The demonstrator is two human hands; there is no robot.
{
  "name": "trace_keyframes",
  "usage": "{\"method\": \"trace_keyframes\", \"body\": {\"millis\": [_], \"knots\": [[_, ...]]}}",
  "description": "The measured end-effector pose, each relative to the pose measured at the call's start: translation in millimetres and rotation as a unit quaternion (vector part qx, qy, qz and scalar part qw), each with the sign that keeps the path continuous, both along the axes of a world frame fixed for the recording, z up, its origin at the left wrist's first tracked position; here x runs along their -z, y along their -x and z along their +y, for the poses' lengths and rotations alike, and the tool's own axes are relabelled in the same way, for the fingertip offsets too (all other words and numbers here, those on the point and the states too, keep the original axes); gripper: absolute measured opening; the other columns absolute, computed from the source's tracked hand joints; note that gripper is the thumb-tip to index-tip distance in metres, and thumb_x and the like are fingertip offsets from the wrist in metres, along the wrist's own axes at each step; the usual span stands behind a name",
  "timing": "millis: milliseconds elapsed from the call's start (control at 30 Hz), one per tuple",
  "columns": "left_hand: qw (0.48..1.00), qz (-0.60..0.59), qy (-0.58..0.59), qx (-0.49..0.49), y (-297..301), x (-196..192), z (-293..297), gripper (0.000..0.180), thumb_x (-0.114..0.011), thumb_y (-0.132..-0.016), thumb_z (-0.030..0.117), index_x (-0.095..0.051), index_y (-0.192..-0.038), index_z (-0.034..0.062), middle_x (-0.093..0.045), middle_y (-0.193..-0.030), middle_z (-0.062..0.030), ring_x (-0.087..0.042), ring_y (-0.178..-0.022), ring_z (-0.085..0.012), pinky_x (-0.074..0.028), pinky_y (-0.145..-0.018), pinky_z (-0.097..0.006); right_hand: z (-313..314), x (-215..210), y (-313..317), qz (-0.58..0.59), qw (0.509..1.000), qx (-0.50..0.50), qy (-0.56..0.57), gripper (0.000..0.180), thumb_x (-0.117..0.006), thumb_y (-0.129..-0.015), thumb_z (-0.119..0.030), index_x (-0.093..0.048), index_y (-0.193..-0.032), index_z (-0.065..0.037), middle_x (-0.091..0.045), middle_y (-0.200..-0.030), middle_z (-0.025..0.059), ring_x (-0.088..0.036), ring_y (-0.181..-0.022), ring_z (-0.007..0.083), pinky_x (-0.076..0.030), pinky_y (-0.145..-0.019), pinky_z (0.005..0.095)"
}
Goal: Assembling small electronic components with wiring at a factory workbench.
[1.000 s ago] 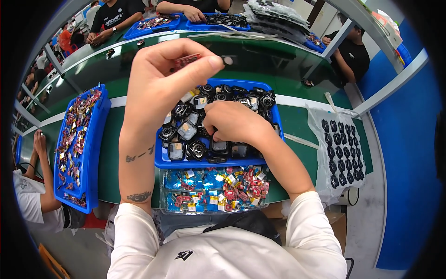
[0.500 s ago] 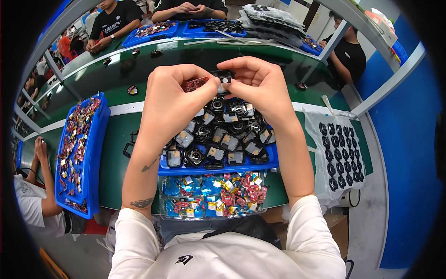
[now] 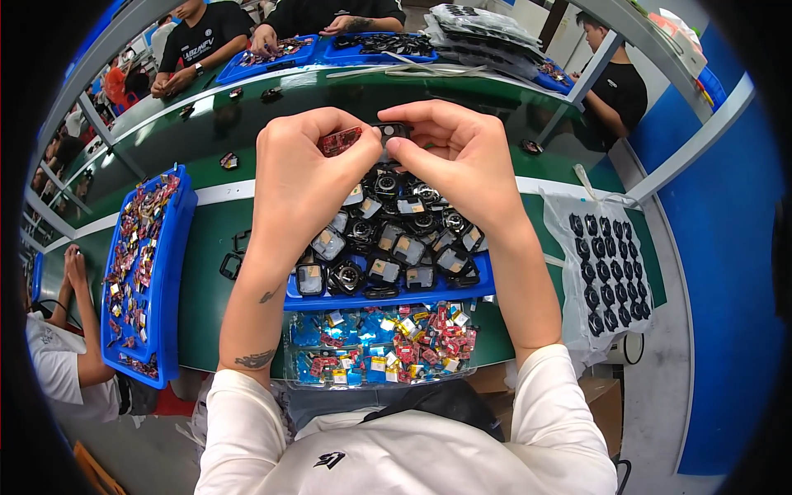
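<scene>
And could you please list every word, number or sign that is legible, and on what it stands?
I copy no printed wording:
White lettering: a co-worker's black T-shirt, upper left.
Black emblem: the wearer's white shirt.
Pale mark: black shirt at right; too small to read.
Dark marks: left forearm; unreadable.

Bright, even light here, and the glossy dark-green table [image 3: 495, 107] catches reflections at upper middle! Far right, the smooth blue wall [image 3: 734, 289] curves toward blackened corners; upper left looks soft.
</scene>
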State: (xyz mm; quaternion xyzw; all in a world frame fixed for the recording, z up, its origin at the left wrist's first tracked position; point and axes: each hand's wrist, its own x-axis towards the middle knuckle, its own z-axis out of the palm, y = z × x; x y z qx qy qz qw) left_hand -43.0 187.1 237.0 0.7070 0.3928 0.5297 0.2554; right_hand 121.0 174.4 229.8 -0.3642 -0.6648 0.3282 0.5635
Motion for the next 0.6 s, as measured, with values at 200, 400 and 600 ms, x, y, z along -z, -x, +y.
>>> {"method": "trace_keyframes", "body": {"millis": [200,400,600], "knots": [[0.999,-0.009,-0.029,-0.009,-2.6,2.2,-0.8,0.016,-0.067,-0.077,0.011,-0.067,-0.076,-0.0054,-0.062,-0.057,-0.0047,-0.054,-0.054,-0.0043,-0.043,-0.050,-0.021,1.4,5.3,7.0,0.017,0.997,0.035,-0.070,0.016,-0.064,-0.080,-0.002,-0.067,-0.095,0.002,-0.068,-0.077,0.0059,-0.064,-0.069,0.0076,-0.051,-0.062,0.0191],[0.993,-0.103,-0.019,0.050,-5.6,-0.4,-7.3,0.013,-0.068,-0.080,0.010,-0.069,-0.082,-0.0030,-0.066,-0.068,-0.0040,-0.059,-0.060,-0.0046,-0.046,-0.054,-0.019,0.6,2.5,3.3,0.057,0.993,0.066,-0.079,0.017,-0.066,-0.079,-0.002,-0.066,-0.095,0.003,-0.068,-0.079,0.0067,-0.064,-0.069,0.0077,-0.051,-0.062,0.0191],[0.998,-0.034,-0.028,0.040,2.2,-6.5,-7.7,0.011,-0.068,-0.081,0.008,-0.069,-0.085,-0.0022,-0.068,-0.075,-0.0043,-0.063,-0.067,-0.0066,-0.048,-0.059,-0.019,-0.2,-1.7,-0.1,0.147,0.989,-0.012,-0.014,0.020,-0.069,-0.080,-0.003,-0.066,-0.099,0.003,-0.068,-0.086,0.0073,-0.063,-0.075,0.0077,-0.051,-0.063,0.0190]]}}
